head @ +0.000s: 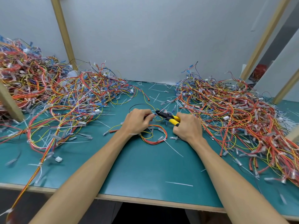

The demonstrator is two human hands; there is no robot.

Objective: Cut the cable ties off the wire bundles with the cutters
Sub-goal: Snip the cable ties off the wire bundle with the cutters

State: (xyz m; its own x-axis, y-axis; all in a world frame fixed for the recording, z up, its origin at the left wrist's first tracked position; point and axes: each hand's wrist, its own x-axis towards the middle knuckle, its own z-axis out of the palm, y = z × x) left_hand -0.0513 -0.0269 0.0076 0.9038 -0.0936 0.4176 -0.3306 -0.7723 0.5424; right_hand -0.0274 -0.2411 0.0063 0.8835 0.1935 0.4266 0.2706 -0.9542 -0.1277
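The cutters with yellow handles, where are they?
In the head view, the cutters are over the middle of the table, gripped by the right hand, their black tip pointing left at the wires the left hand pinches.

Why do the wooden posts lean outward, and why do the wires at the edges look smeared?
Head view: the wide-angle lens splays the posts outward; wires at the lower left are blurred, while the cutters at the centre look fairly sharp; the light is soft and even, with no glare.
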